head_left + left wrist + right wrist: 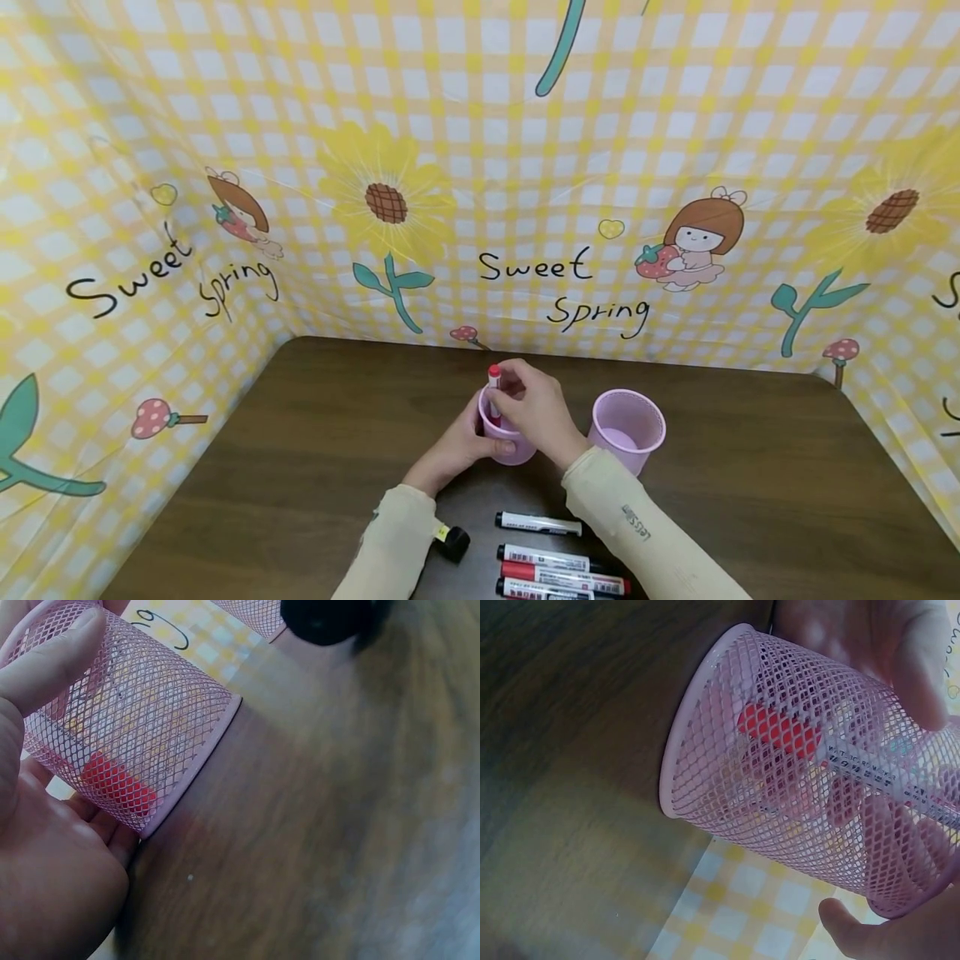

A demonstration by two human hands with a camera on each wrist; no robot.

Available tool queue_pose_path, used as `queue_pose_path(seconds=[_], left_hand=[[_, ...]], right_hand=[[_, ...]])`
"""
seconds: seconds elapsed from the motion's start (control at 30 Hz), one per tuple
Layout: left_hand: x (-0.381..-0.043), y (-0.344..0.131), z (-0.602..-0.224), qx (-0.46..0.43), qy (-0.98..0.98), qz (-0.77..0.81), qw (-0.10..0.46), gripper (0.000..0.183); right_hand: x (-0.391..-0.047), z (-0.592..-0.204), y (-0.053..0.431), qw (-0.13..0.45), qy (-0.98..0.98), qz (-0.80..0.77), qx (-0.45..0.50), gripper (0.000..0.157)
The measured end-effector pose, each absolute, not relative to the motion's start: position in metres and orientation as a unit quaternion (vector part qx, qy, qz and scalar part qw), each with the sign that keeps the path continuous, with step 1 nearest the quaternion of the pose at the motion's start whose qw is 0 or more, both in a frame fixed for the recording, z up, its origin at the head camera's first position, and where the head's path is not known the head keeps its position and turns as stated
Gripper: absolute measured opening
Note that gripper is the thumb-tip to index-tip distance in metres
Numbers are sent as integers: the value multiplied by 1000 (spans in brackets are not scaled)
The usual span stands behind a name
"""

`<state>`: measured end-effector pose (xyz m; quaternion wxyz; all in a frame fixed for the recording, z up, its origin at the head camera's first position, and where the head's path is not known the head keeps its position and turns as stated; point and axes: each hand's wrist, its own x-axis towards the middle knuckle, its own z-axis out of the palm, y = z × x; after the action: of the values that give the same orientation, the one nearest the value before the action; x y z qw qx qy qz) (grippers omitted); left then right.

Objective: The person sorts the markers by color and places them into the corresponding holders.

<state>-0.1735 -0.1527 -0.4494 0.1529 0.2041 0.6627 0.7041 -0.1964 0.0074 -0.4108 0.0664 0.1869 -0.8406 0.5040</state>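
A pink mesh pen cup (516, 455) stands on the brown table, and my left hand (457, 443) grips it, thumb across the near side. Inside the cup is a red-and-white marker (494, 380), held upright. My right hand (542, 410) pinches the marker's upper part at the cup's mouth. Through the mesh in the left wrist view, the marker's red lower end (116, 782) is near the cup's base. The right wrist view shows that red end too, with printed lettering on the white barrel (870, 774). Some right-hand fingertips are hidden in the head view.
To the right stands a second pink mesh cup (628, 425). Nearer lie a black-capped marker (537, 523), another black-capped one (546, 557), a red marker (564, 577) and one more black-capped marker (536, 589). A black object (454, 543) sits beside the left sleeve. Checked cloth (420, 317) hangs behind.
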Motion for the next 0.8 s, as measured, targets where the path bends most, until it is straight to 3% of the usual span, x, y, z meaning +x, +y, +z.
queue_pose_path(seconds=[0.47, 0.8], left_hand=[[-188, -152, -476, 195, 682, 693, 130, 86], [-174, -148, -453, 191, 664, 709, 142, 85]], right_hand=[[-165, -368, 32, 153, -823, 520, 168, 42], [-117, -371, 70, 135, -781, 541, 282, 21]])
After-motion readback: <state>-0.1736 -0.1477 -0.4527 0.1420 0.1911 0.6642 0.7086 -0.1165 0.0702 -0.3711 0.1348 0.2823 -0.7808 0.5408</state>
